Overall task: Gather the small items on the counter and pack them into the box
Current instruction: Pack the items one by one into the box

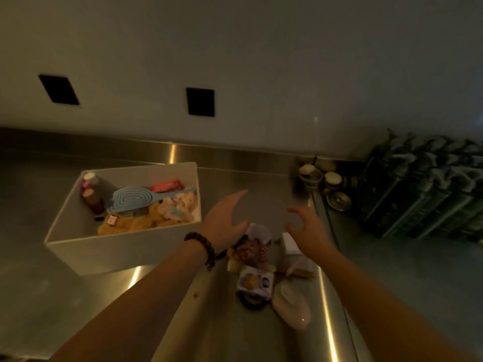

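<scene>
Both hands, left hand (226, 218) and right hand (308, 232), are held with fingers apart, gripping nothing, above scattered small items (254, 270) beside the box (86, 253); bare counter (264, 184) lies beyond.

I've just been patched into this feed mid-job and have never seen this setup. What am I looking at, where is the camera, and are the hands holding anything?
There is no machine here: a person works with two bare hands, and the single camera sits on their head, looking forward and down. The left hand, with a bead bracelet on its wrist, and the right hand hover open over a steel counter; neither holds anything. To the left stands a white box, already holding a blue hairbrush, a red packet and soft toys. Below the hands lies a pile of small items not yet packed. The dim, blurred picture hides finer detail.
</scene>
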Available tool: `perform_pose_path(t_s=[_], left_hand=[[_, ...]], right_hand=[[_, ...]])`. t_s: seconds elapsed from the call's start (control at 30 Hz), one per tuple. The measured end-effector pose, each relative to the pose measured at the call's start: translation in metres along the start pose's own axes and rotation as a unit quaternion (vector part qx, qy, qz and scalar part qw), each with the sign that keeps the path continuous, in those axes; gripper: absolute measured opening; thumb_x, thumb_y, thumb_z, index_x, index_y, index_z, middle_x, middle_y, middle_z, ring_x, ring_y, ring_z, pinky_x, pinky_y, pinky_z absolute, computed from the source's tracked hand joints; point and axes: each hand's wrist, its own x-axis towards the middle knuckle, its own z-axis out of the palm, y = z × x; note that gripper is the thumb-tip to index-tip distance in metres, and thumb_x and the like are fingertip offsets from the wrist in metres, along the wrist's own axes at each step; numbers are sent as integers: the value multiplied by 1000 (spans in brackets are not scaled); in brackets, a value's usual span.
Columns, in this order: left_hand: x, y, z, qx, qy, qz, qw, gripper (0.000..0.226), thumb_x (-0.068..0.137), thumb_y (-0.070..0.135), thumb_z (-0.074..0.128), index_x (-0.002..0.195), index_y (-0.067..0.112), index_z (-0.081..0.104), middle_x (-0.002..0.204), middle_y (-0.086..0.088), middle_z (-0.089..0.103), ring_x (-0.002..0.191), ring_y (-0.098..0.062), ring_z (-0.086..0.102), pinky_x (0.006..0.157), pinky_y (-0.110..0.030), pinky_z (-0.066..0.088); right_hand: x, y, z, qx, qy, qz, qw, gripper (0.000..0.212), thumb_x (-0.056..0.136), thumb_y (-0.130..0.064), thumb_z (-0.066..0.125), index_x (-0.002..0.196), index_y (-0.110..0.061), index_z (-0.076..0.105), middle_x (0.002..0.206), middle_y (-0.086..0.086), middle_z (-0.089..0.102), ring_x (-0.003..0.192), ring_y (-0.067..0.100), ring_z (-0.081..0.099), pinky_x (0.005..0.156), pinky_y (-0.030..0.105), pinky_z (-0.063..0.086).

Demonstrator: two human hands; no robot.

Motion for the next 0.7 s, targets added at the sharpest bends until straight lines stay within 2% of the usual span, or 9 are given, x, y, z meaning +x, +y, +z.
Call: perform_pose_path(t_s=[0.13, 0.2, 0.3, 0.43, 0.53, 0.7], left_hand=[[-18, 5, 53, 1, -39, -66, 997, 63, 87, 38, 57, 142, 16, 38, 141, -7, 43, 130, -23, 41, 108, -36, 35], [-25, 0, 71, 24, -52, -90, 994, 69, 82, 48, 51, 141, 16, 38, 142, -8, 40, 131, -26, 38, 108, -42, 35], [-26, -7, 91, 96, -75, -124, 985, 69, 85, 44, 60, 144, 20, 33, 151, -5, 26, 137, -27, 24, 113, -38, 26], [-15, -12, 106, 134, -71, -137, 979, 52, 83, 41, 62, 130, 24, 47, 141, -4, 39, 130, -29, 32, 109, -40, 30], [-9, -18, 112, 156, -54, -160, 973, 54, 80, 44, 66, 129, 28, 49, 136, -2, 45, 126, -27, 31, 107, -39, 33], [-10, -27, 118, 152, -16, -166, 974, 50, 82, 33, 67, 129, 25, 49, 132, -4, 45, 123, -26, 32, 105, -38, 34]], right_hand=[[-13, 51, -15, -41, -45, 27, 998, 46, 85, -13, 64, 129, -12, 50, 135, 9, 46, 126, 23, 43, 98, 22, 29], [-16, 67, -12, -66, -77, 23, 995, 52, 84, -17, 66, 132, -14, 47, 139, 10, 43, 126, 25, 43, 101, 29, 33], [-12, 79, 0, -102, -134, 0, 986, 61, 82, -23, 67, 137, -19, 41, 148, 12, 30, 133, 31, 35, 106, 38, 33], [7, 82, 17, -162, -167, -8, 973, 70, 84, -26, 65, 144, -25, 30, 156, 8, 17, 141, 29, 19, 113, 43, 26], [18, 85, 28, -196, -192, -4, 962, 70, 86, -27, 63, 146, -25, 26, 154, 8, 21, 140, 28, 22, 113, 41, 27], [23, 92, 32, -218, -175, -20, 960, 68, 83, -27, 66, 142, -25, 33, 144, 7, 35, 131, 28, 32, 105, 38, 33]])
